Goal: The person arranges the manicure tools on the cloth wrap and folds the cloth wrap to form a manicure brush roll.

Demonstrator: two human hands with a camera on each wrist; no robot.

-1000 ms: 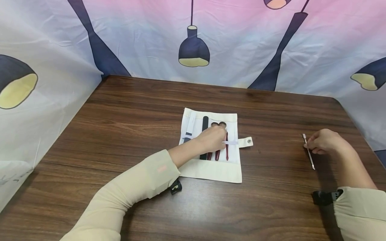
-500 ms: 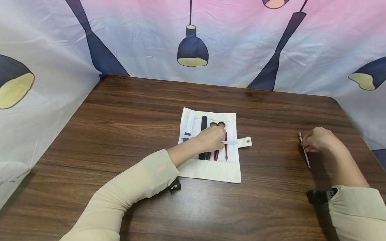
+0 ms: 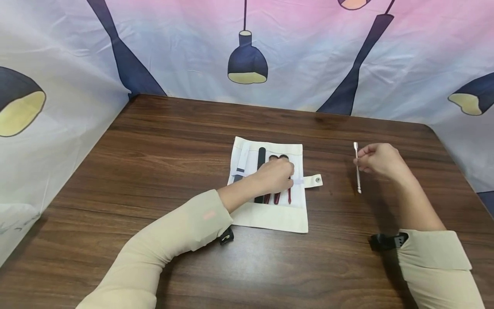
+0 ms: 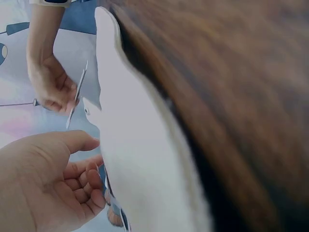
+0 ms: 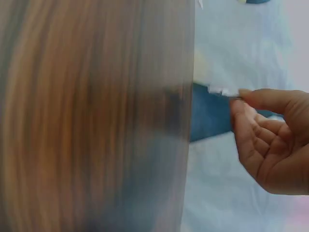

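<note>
A slim metal cuticle pusher (image 3: 357, 176) is pinched between the thumb and fingertips of my right hand (image 3: 380, 159), right of the pouch. The right wrist view shows its flat end beyond the thumb. My left hand (image 3: 275, 175) is over a white cloth tool pouch (image 3: 270, 218), beside its thin white elastic strap (image 3: 299, 182). In the left wrist view its thumb and index finger are parted at the pouch edge, the other fingers loosely curled. The pouch holds a black nail file (image 3: 261, 156), a white-and-grey strip (image 3: 243, 159), and dark-tipped brushes with red handles (image 3: 277, 198), partly hidden.
The pouch's snap tab (image 3: 313, 181) points right over the brown wooden table (image 3: 247, 274). A fabric backdrop (image 3: 185, 56) printed with lamps hangs along the table's back edge. Black wrist gear (image 3: 386, 241) sits at the right cuff.
The cuticle pusher has come up from the far right in my right hand and moved left toward the pouch. My left hand has shifted slightly right, thumb and index finger now parted.
</note>
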